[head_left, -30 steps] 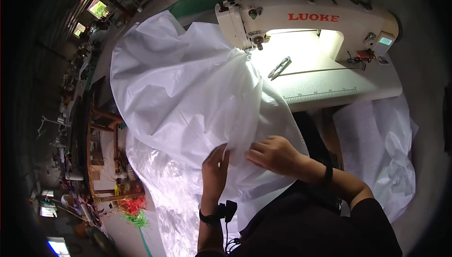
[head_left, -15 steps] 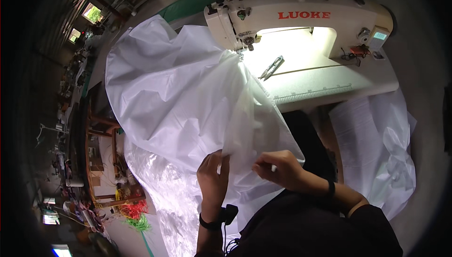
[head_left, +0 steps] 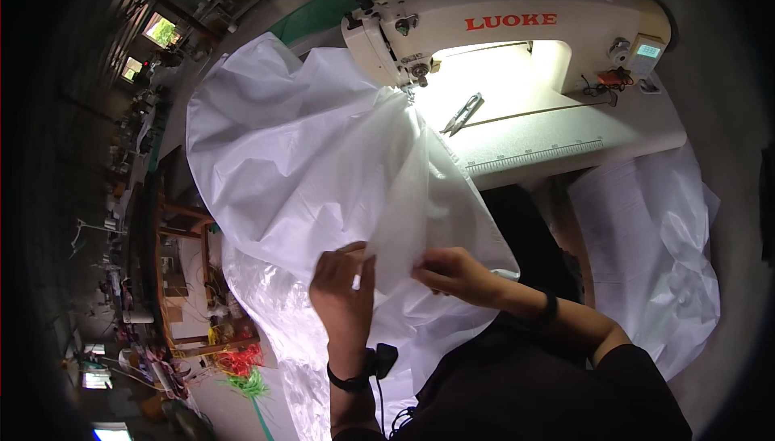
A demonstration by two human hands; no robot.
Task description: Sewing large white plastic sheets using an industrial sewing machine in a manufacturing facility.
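Observation:
A large sheet of thin white fabric [head_left: 282,158] spreads from under the needle of a sewing machine [head_left: 517,25] down toward my lap, gathered in folds at the needle. My left hand [head_left: 343,291] pinches the sheet between thumb and fingers near its lower middle. Just to the right, my right hand [head_left: 458,274] also has its fingertips closed on the fabric, a short span away. Between the two hands the cloth runs as a paler, see-through double layer up to the needle. Both hands wear dark wristbands.
Thread snips [head_left: 462,115] lie on the lit machine bed, behind a printed ruler scale [head_left: 537,156]. More white fabric [head_left: 646,255] hangs at the right. Red strands [head_left: 240,356] and green strands [head_left: 249,383] lie at lower left, near a wooden frame [head_left: 165,255].
My left hand has shifted left and slightly up. The right hand has moved left and a little up, its fingertips now against the fabric. The fabric stays under the needle.

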